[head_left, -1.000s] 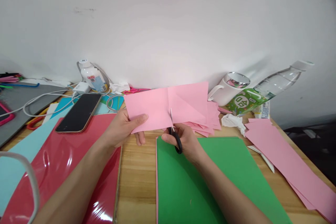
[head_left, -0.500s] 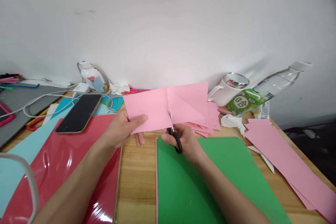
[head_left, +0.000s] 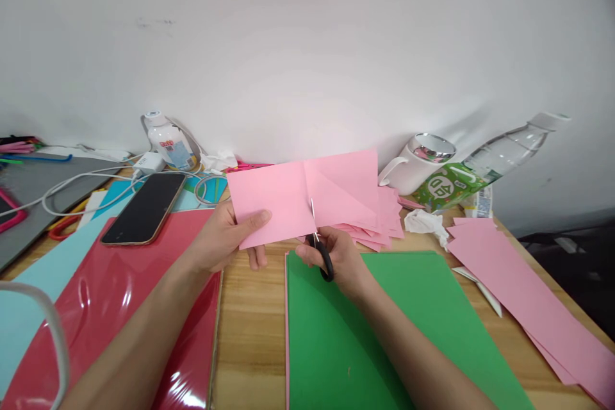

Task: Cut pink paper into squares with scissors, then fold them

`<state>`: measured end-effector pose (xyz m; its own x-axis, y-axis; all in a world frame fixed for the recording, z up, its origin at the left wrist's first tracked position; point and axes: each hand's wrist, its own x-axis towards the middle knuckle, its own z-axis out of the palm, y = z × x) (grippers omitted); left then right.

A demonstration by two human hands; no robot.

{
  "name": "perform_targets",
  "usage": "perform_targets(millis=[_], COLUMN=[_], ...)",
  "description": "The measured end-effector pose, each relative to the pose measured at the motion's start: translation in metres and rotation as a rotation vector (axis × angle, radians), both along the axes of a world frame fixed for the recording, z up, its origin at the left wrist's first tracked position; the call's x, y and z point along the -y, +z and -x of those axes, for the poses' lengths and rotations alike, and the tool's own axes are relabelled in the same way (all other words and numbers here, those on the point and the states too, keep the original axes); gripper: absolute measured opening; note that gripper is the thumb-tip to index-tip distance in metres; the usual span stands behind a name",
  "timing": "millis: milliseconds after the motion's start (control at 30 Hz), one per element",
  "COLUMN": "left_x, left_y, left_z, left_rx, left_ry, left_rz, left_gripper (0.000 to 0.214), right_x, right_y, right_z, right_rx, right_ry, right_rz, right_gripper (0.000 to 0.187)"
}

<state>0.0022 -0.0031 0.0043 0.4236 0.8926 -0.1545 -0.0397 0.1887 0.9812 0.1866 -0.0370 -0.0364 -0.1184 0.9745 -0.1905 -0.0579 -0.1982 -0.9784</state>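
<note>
A pink paper strip (head_left: 273,195) with a crease near its middle is held up above the table. Its left end is pinched by my left hand (head_left: 235,237), thumb on top and fingers beneath. My right hand (head_left: 339,259) grips black-handled scissors (head_left: 327,262), whose blades reach into the strip's lower edge along the crease. Part of the blades is hidden by the paper. Behind the strip lies a pile of pink paper pieces (head_left: 390,218). Green paper sheets (head_left: 394,333) lie under my right forearm.
To the left are a phone (head_left: 144,210), a red plastic-wrapped pack (head_left: 187,339), white cables and a white bottle (head_left: 170,141). A mug (head_left: 418,163), a green packet (head_left: 442,186), a leaning clear bottle (head_left: 512,147), crumpled tissue (head_left: 427,224) and long pink strips (head_left: 523,295) stand or lie to the right.
The pink strip has shifted very slightly at its right end. Both hands and the scissors stay almost where they were.
</note>
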Motion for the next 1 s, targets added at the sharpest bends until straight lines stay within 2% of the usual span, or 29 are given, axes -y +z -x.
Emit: perform_targets(millis=[300, 567, 1000], left_x=[0.0001, 0.0001, -0.0002], left_y=[-0.0018, -0.0003, -0.0018], left_z=[0.001, 0.0013, 0.0017], left_rx=[-0.054, -0.049, -0.003], left_ry=[0.001, 0.001, -0.012], left_rz=[-0.052, -0.026, 0.006], left_gripper=[0.029, 0.035, 0.029], right_x=[0.0008, 0.001, 0.0002], right_y=[-0.0013, -0.0005, -0.0029], right_z=[-0.0008, -0.0004, -0.0004], right_rx=[-0.063, -0.036, -0.062], right_ry=[0.047, 0.066, 0.061], right_rz=[-0.027, -0.046, -0.071], right_gripper=[0.036, 0.037, 0.038])
